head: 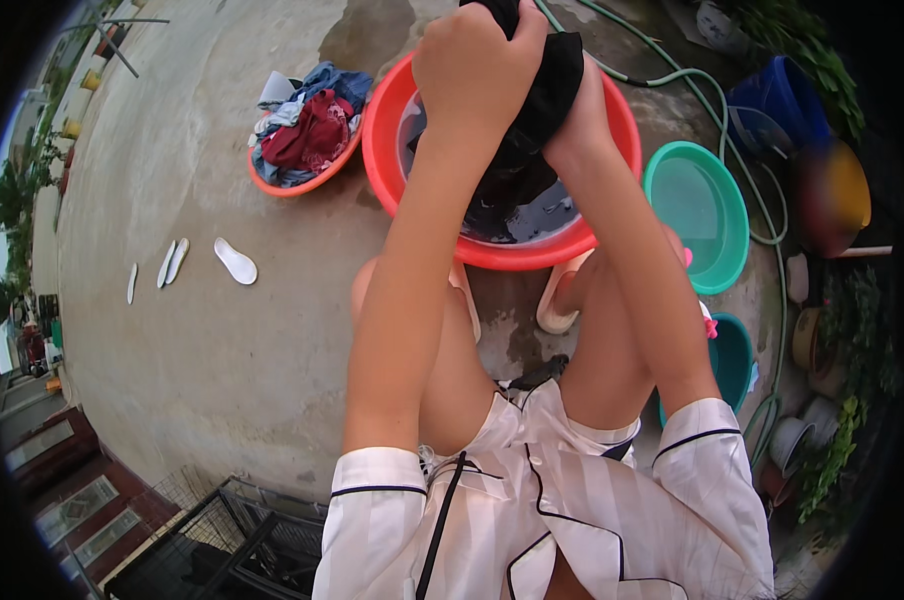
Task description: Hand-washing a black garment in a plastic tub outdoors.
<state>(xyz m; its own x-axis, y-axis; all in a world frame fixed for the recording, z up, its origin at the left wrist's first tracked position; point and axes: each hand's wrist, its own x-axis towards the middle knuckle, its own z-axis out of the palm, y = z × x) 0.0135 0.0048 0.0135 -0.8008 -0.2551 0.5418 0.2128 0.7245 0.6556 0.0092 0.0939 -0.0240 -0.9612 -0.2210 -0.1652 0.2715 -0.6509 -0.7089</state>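
Over a red plastic basin (512,259), my left hand (482,67) grips a wet black cloth garment (553,94), its fist raised near the top edge of the view. My right hand (583,112) is closed around the same garment from the right side, its fingers mostly hidden behind the cloth. The garment's lower part hangs down into the basin, where dark water and more black fabric lie. The basin stands on the concrete between my feet.
An orange basin (302,189) heaped with clothes stands left, with white insoles (236,261) on the concrete. Right are a green basin of water (697,217), a teal basin (733,364), a garden hose (780,330), a blue bucket (786,105) and potted plants. A black wire cage (230,540) stands lower left.
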